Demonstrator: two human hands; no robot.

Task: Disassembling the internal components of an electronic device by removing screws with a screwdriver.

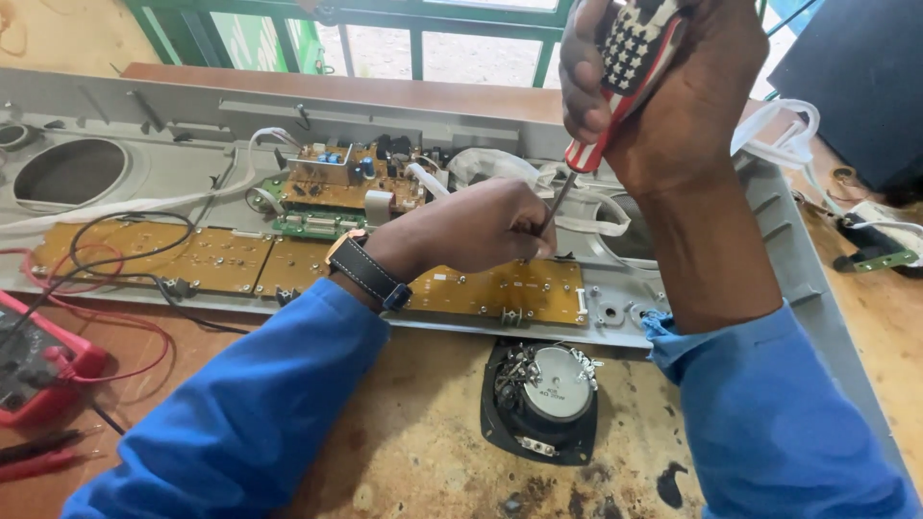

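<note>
Gripping screwdriver (615,86) handle, right hand (663,86) closed; left hand (481,226) pinches the shaft at 7 o'clock. Circuit board (510,286) looks light, brittle: hold by edges.

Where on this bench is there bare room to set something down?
Bare wood lies between the black round loudspeaker and the left blue sleeve. Crowded: the grey plastic panel with brown circuit boards, and around the red multimeter.

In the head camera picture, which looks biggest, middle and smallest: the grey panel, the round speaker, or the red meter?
1. Grey panel, biggest by far.
2. Round speaker.
3. Red meter, but the picture's edge cuts it off, so second and third are unsure.
</note>
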